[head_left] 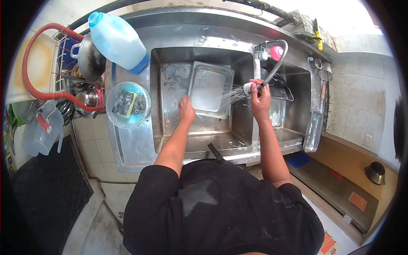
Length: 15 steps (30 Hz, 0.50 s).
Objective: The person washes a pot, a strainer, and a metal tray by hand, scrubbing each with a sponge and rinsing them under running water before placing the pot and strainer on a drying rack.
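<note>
A clear rectangular container (211,90) is in the large sink basin, slightly turned. My left hand (186,109) is closed at its lower left edge, the fingers partly hidden and a little blurred. In my right hand (261,102) is a white spray head (248,88) on a flexible metal hose (278,66). Water sprays leftward from it onto the container. Left of the sink, a round tub (128,121) holds bluish suds, a yellow-edged sponge (131,105) and a dark scouring pad.
A large bluish bottle (117,41) leans at the back left beside a dish rack with a pot (91,57). The smaller right basin (297,78) holds dark and clear containers. Another clear container (313,132) rests on the right rim. A yellow-handled knife (318,36) is behind.
</note>
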{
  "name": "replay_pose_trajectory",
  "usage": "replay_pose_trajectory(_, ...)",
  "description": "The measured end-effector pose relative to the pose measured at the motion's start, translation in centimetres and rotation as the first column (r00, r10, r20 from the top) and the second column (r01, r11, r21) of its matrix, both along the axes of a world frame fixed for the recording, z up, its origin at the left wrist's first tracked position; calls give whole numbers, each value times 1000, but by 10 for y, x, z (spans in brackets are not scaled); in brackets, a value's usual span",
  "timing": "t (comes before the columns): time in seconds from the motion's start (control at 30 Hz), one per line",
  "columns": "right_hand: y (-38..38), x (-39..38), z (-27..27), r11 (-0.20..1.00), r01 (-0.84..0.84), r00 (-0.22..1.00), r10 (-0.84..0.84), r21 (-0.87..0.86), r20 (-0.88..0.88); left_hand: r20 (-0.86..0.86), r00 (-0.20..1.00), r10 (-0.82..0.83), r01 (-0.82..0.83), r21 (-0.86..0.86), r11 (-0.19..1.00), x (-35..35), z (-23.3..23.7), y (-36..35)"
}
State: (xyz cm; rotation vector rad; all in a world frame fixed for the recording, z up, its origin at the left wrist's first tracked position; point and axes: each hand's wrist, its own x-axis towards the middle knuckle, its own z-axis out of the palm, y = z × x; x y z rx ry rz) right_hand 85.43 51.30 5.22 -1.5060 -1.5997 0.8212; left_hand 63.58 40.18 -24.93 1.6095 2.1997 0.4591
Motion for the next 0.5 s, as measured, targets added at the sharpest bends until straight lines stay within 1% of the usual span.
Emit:
replay_pose_trajectory(0.03,2,-3,-5,1000,-2,1000,2,-6,-2,-120,972,-202,219,149,964,1,0,2)
replay_pose_trajectory(0.07,6,-5,-11,1000,-10,1000,9,-25,-7,-120,973,-197,214,146,966,4,1,3)
replay_pose_trajectory(0.1,12,-9,-12,999,-19,1000,19,-40,-10,88,933,-350,352,-19,936,8,1,6)
replay_pose_trajectory(0.13,16,-12,-12,997,-48,998,46,59,33,316,837,-446,507,-146,849,10,1,9)
replay_pose_trajectory(0.17,19,-15,-15,997,-53,998,51,59,37,319,839,-442,503,-144,852,10,1,14)
replay_pose_trajectory(0.23,25,-18,-18,994,-106,991,105,-13,-79,329,845,-422,531,-425,733,12,-16,23)
replay_pose_trajectory(0.27,28,-18,-18,993,-114,991,113,-16,-74,334,847,-414,527,-423,737,14,-25,29)
replay_pose_trajectory(0.33,30,-21,-8,968,-153,984,131,-200,-121,249,898,-364,441,-488,753,21,-51,40)
replay_pose_trajectory(0.37,31,-19,-10,966,-158,984,136,-205,-116,256,898,-357,439,-489,754,23,-81,47)
replay_pose_trajectory(0.4,32,-16,-11,957,-159,984,134,-244,-115,189,768,-612,628,-411,660,26,-121,52)
replay_pose_trajectory(0.43,32,-14,-13,946,-156,985,128,-283,-117,97,571,-816,787,-350,509,27,-142,54)
replay_pose_trajectory(0.47,32,-14,-11,945,-155,985,126,-289,-116,103,570,-815,788,-351,506,28,-139,56)
replay_pose_trajectory(0.5,32,-14,-7,947,-157,987,138,-281,-84,191,745,-639,647,-442,622,29,-124,61)
